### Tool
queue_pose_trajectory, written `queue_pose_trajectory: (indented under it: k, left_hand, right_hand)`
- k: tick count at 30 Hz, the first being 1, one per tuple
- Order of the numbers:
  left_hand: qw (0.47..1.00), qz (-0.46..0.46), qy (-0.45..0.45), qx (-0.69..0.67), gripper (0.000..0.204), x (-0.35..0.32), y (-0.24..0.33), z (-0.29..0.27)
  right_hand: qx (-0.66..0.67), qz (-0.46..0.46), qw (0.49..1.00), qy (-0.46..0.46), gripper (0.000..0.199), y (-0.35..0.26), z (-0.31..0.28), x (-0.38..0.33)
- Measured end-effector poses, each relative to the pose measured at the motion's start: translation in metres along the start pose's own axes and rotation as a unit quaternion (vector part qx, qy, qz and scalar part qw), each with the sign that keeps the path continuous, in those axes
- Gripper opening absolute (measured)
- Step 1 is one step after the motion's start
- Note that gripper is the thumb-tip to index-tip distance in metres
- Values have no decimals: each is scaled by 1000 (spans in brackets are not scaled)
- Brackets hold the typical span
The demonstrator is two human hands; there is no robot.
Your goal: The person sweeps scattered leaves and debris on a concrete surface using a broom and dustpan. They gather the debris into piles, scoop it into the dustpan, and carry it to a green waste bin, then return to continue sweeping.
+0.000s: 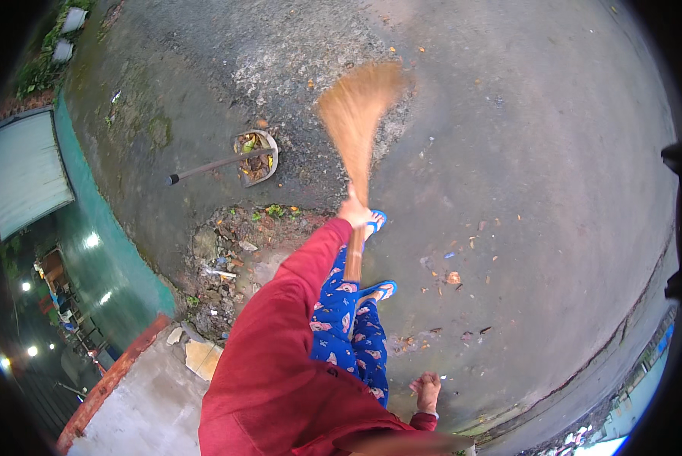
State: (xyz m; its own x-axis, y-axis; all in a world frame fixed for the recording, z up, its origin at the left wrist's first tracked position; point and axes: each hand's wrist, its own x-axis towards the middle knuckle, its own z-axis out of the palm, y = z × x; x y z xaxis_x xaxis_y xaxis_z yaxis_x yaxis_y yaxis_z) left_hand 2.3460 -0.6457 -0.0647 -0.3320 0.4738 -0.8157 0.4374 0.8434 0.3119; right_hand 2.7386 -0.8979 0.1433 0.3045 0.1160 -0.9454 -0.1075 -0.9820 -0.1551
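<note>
My left hand [354, 210] is closed around the handle of a straw broom [356, 144], at the middle of the view. The broom's tan bristles fan out away from me over the rough concrete and look smeared by motion. Its handle end points back toward my legs. My right hand [427, 391] hangs low at the right of my body, holding nothing, its fingers loosely bent and the thumb apart. Left of the broom lies a long-handled dustpan [274, 156] holding leaves [251, 144] and litter. Its dark handle points to the left.
My feet in blue flip-flops [383, 289] stand just right of the broom handle. A rubble patch [223, 247] lies to the left, beside a concrete ledge [143, 399] edged in red. Fallen leaves [453, 278] dot the ground at right. A green wall [117, 235] runs along the left.
</note>
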Motion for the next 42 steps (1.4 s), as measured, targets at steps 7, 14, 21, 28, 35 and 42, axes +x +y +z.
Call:
queue_pose_trajectory:
  k: [7,14,21,28,35,42]
  left_hand:
    - [934,113,-320,-111,90,-64,34,-78]
    - [953,30,-146,-264,90,-130,-44,-151]
    - [866,-72,-62,-490,78,-52,-34,-115]
    - [884,-3,-217,-414,81,-116,-92,-206]
    - [902,-6,-37,-430,46,20,-60,-263]
    - [989,-16,75,-123,86,104,25,-56]
  right_hand:
    - [-140,-176,966,-128,22,-90,61,13]
    - [-9,-178,983,-37,19,-141,36,30]
    - [-110,-59,991,-42,18,-73,13,55]
    - [-198,-83,975,-51,18,-107,19,72]
    - [-78,-203,974,-60,19,-159,46,41]
    - [-160,-162,973,-36,19,-101,32,12]
